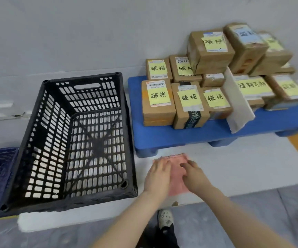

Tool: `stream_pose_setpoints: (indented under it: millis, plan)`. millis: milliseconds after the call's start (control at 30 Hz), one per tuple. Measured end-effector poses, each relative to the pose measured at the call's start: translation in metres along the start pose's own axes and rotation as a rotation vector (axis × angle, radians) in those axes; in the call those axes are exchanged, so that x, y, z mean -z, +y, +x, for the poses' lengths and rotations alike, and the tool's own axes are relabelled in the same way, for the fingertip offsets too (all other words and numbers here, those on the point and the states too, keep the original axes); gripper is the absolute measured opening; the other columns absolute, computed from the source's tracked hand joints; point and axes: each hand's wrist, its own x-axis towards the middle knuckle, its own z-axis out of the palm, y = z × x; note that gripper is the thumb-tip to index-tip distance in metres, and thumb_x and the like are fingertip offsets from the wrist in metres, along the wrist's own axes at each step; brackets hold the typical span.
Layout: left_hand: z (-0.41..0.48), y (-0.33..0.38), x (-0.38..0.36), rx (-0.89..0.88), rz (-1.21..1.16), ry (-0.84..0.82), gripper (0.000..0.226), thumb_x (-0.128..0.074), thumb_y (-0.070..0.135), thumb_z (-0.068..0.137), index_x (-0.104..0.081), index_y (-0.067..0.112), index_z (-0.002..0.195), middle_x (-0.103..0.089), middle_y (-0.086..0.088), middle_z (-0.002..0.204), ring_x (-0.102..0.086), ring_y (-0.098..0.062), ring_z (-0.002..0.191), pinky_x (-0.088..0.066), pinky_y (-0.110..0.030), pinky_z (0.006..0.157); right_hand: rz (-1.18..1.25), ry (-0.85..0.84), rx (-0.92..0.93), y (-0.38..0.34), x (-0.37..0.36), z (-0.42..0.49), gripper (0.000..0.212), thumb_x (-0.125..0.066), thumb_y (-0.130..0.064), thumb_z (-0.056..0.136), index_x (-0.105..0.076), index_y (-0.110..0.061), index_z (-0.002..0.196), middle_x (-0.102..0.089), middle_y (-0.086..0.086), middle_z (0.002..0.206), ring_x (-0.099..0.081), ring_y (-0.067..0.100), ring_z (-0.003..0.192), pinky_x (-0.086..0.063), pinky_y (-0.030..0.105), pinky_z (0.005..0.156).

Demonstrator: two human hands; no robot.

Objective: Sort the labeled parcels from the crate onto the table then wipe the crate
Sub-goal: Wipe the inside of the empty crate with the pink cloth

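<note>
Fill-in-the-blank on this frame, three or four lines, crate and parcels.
The black crate holds ____ parcels.
The platform under the parcels is coloured ____.
Left hand and right hand rest on a cloth coloured ____.
Missing: no; blue; pink.

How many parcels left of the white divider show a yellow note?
6: front left parcel, front middle parcel, front right parcel, back left parcel, back right parcel, and the top parcel stacked above them. More may be hidden behind.
</note>
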Motion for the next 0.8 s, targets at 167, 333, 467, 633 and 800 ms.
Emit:
stream_pose_setpoints:
  millis: [167, 333, 467, 633, 800]
  plan:
    - [0.004, -0.004, -0.052, 0.238, -0.107, -0.245, 0.064, -0.038, 0.009, 0.098, -0.008, 0.020, 0.154, 0.008, -0.008, 0.161, -0.011, -0.036, 0.145, -0.020, -0.041, 0.117, -0.105, -0.097, -0.016, 0.028, -0.026, 0.017, 0.062, -0.039, -0.007, 0.090, -0.025, -0.022, 0.149, -0.014, 0.007, 0.156, -0.037, 0.033, 0.130, -0.038, 0.037, 0.104]
    - [0.003, 0.007, -0.077, 0.280, -0.156, -0.202, 0.065, -0.044, 0.008, 0.091, -0.021, 0.024, 0.149, -0.005, -0.005, 0.157, -0.024, -0.030, 0.138, -0.038, -0.040, 0.105, -0.080, -0.054, -0.013, 0.034, -0.051, 0.024, 0.061, -0.041, -0.011, 0.090, -0.024, -0.023, 0.148, -0.002, 0.007, 0.158, -0.019, 0.031, 0.141, -0.032, 0.035, 0.110]
    - [0.012, 0.007, -0.081, 0.341, -0.340, -0.051, 0.058, -0.040, -0.001, 0.088, -0.040, 0.021, 0.141, -0.026, 0.000, 0.148, -0.039, -0.018, 0.121, -0.037, -0.020, 0.098, 0.053, 0.045, -0.092, 0.042, -0.052, 0.029, 0.067, -0.050, -0.012, 0.085, -0.023, -0.022, 0.145, -0.016, 0.007, 0.153, -0.044, 0.031, 0.119, -0.043, 0.033, 0.095]
    - [0.013, -0.001, -0.073, 0.339, -0.413, 0.067, 0.027, -0.044, 0.009, 0.097, -0.060, 0.012, 0.119, -0.057, -0.005, 0.123, -0.055, -0.007, 0.098, -0.042, -0.010, 0.077, 0.605, -0.004, -0.256, 0.033, -0.029, 0.024, 0.073, -0.055, -0.004, 0.081, -0.024, -0.018, 0.145, -0.058, 0.010, 0.112, -0.060, 0.030, 0.095, -0.048, 0.032, 0.077]
    - [-0.011, 0.019, -0.003, 0.054, -0.346, 0.190, 0.038, -0.031, 0.030, 0.088, -0.065, 0.027, 0.103, -0.055, -0.004, 0.114, -0.055, -0.018, 0.101, -0.046, -0.037, 0.090, 0.903, -0.132, -0.027, 0.014, 0.051, -0.018, 0.074, -0.065, -0.015, 0.058, -0.050, -0.036, 0.127, -0.068, 0.007, 0.101, -0.067, 0.015, 0.084, -0.050, 0.023, 0.071]
